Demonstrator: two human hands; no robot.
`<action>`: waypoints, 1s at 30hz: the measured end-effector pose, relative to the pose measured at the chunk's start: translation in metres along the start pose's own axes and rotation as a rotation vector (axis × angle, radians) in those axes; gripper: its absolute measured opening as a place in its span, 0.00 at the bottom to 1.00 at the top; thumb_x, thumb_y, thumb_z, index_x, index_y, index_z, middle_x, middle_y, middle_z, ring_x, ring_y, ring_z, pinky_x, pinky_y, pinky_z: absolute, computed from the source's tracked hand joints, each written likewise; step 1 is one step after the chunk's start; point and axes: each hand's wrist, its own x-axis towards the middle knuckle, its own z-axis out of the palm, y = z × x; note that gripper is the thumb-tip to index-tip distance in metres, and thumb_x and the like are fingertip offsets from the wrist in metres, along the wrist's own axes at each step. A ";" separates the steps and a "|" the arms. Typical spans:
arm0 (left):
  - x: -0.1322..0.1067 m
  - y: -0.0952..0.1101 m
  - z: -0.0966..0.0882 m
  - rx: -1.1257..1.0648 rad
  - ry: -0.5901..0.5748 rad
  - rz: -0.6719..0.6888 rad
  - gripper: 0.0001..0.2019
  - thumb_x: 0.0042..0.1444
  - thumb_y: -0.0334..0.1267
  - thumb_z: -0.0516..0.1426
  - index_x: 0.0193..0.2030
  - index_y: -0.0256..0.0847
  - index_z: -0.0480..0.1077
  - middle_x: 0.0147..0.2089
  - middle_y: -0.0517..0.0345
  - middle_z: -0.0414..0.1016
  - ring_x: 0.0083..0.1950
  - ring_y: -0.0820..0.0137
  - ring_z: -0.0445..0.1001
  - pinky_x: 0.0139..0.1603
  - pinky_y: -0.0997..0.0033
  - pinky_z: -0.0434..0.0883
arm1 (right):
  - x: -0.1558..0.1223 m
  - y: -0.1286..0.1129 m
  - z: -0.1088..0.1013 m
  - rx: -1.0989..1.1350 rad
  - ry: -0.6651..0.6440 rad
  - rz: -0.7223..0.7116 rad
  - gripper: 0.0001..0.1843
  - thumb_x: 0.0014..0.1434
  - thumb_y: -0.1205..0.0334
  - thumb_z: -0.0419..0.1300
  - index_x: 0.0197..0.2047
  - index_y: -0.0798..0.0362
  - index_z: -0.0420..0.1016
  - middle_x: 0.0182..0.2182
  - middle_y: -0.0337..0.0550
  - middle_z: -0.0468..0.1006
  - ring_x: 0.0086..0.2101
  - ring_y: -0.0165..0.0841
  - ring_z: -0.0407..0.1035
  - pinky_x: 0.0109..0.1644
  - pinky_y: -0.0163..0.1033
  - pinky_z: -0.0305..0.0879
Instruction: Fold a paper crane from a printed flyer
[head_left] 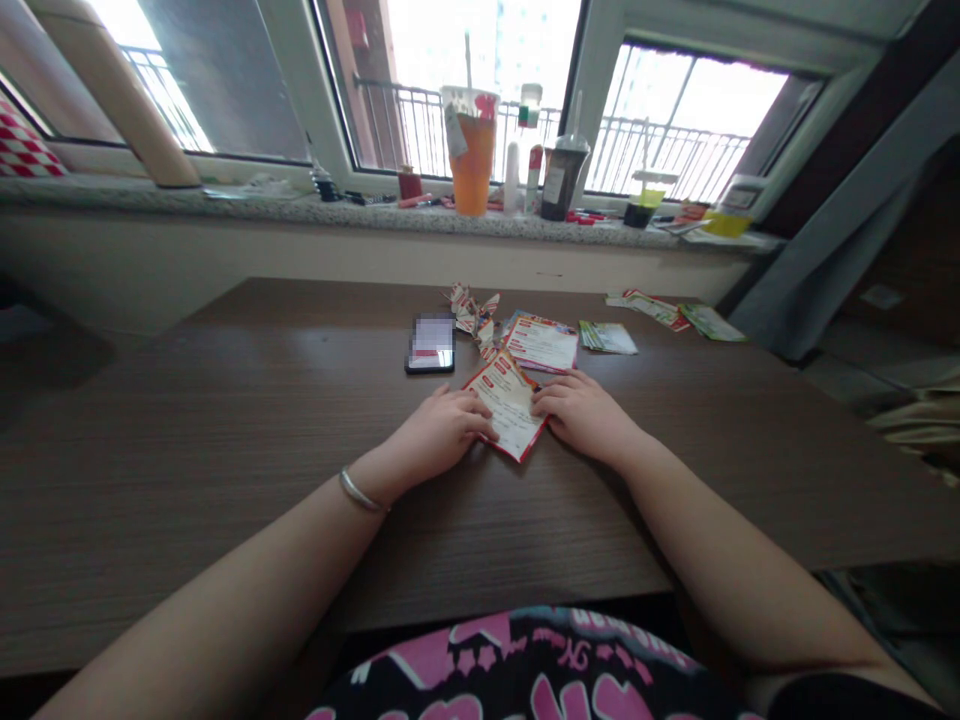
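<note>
now left hand [439, 432] and right hand [585, 412], both unclenched, press one leaflet [510, 405] down near one phone [430, 343].

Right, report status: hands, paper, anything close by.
Left hand and right hand both on the red-and-white leaflet, one per side, grip unclear. Leaflet lying on table. Phone and folded paper pieces just beyond, apart.

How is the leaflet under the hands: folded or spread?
Probably folded: the leaflet looks narrower than the flat sheet behind it, with the left hand and right hand pressing its sides. Creases: cannot tell.
</note>
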 end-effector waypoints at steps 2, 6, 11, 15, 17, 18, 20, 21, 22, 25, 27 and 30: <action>0.000 -0.001 0.000 0.010 0.011 -0.014 0.16 0.56 0.28 0.52 0.38 0.53 0.77 0.49 0.61 0.76 0.54 0.64 0.70 0.63 0.44 0.51 | 0.000 0.000 -0.002 0.002 0.005 -0.018 0.10 0.57 0.70 0.55 0.36 0.51 0.78 0.44 0.43 0.80 0.49 0.39 0.68 0.59 0.50 0.58; 0.000 0.003 -0.003 0.069 0.030 -0.041 0.14 0.57 0.31 0.51 0.39 0.51 0.77 0.50 0.60 0.76 0.56 0.61 0.68 0.63 0.43 0.51 | -0.002 -0.004 -0.008 0.040 0.011 -0.107 0.09 0.57 0.68 0.56 0.32 0.51 0.78 0.47 0.41 0.78 0.57 0.41 0.60 0.61 0.50 0.57; -0.002 0.009 -0.005 0.141 0.007 -0.093 0.14 0.61 0.44 0.51 0.48 0.49 0.74 0.56 0.56 0.72 0.60 0.54 0.64 0.61 0.46 0.56 | -0.002 -0.014 -0.013 0.141 -0.072 -0.199 0.07 0.57 0.66 0.57 0.33 0.51 0.78 0.43 0.43 0.79 0.51 0.38 0.66 0.57 0.46 0.61; -0.003 0.006 0.000 0.186 -0.025 -0.103 0.19 0.61 0.46 0.52 0.57 0.48 0.67 0.61 0.52 0.67 0.61 0.54 0.63 0.60 0.49 0.60 | -0.001 -0.018 -0.013 0.168 -0.142 -0.158 0.09 0.55 0.69 0.56 0.36 0.52 0.77 0.40 0.44 0.79 0.44 0.36 0.70 0.52 0.43 0.64; -0.003 0.004 0.002 0.193 -0.047 -0.105 0.20 0.61 0.45 0.51 0.59 0.48 0.65 0.62 0.52 0.65 0.62 0.55 0.62 0.61 0.50 0.60 | -0.001 -0.019 -0.014 0.167 -0.169 -0.130 0.11 0.53 0.71 0.56 0.38 0.52 0.77 0.41 0.44 0.79 0.44 0.37 0.71 0.53 0.43 0.63; -0.003 0.003 0.004 0.193 -0.056 -0.102 0.20 0.61 0.45 0.51 0.59 0.48 0.65 0.63 0.52 0.64 0.63 0.55 0.61 0.61 0.50 0.59 | -0.002 -0.019 -0.015 0.169 -0.180 -0.113 0.13 0.52 0.71 0.57 0.40 0.52 0.76 0.42 0.44 0.79 0.45 0.37 0.70 0.54 0.44 0.62; -0.003 0.002 0.006 0.188 -0.064 -0.098 0.20 0.62 0.45 0.51 0.60 0.48 0.65 0.64 0.51 0.63 0.63 0.55 0.61 0.62 0.50 0.59 | -0.004 -0.019 -0.017 0.181 -0.201 -0.082 0.16 0.49 0.72 0.57 0.42 0.52 0.75 0.46 0.44 0.77 0.47 0.38 0.70 0.54 0.43 0.62; -0.003 0.001 0.007 0.184 -0.059 -0.101 0.20 0.62 0.44 0.51 0.60 0.47 0.65 0.64 0.50 0.63 0.63 0.55 0.61 0.62 0.50 0.59 | -0.005 -0.019 -0.018 0.189 -0.210 -0.070 0.17 0.49 0.72 0.57 0.43 0.52 0.75 0.46 0.45 0.77 0.48 0.38 0.69 0.55 0.43 0.62; -0.003 0.001 0.008 0.181 -0.050 -0.104 0.20 0.62 0.43 0.51 0.60 0.48 0.65 0.64 0.50 0.62 0.63 0.55 0.61 0.62 0.49 0.59 | -0.005 -0.019 -0.018 0.197 -0.216 -0.059 0.17 0.48 0.72 0.57 0.43 0.52 0.74 0.47 0.45 0.77 0.48 0.38 0.69 0.55 0.43 0.62; -0.003 0.000 0.009 0.170 0.005 -0.091 0.17 0.60 0.40 0.53 0.56 0.48 0.68 0.63 0.50 0.63 0.62 0.56 0.62 0.61 0.49 0.61 | -0.006 -0.020 -0.018 0.223 -0.240 -0.026 0.17 0.48 0.73 0.55 0.42 0.52 0.74 0.46 0.45 0.77 0.48 0.38 0.69 0.54 0.41 0.62; -0.002 0.001 0.007 0.162 0.044 -0.066 0.14 0.58 0.36 0.55 0.51 0.48 0.72 0.62 0.50 0.63 0.62 0.56 0.62 0.61 0.50 0.62 | -0.006 -0.020 -0.018 0.232 -0.255 0.002 0.16 0.49 0.73 0.55 0.41 0.52 0.73 0.45 0.45 0.77 0.47 0.37 0.70 0.53 0.41 0.63; 0.000 0.001 0.004 0.141 0.074 -0.013 0.11 0.56 0.32 0.57 0.43 0.47 0.76 0.60 0.52 0.65 0.62 0.56 0.62 0.61 0.51 0.62 | -0.007 -0.020 -0.019 0.231 -0.267 0.033 0.15 0.49 0.72 0.54 0.40 0.51 0.74 0.44 0.44 0.78 0.46 0.37 0.70 0.51 0.39 0.63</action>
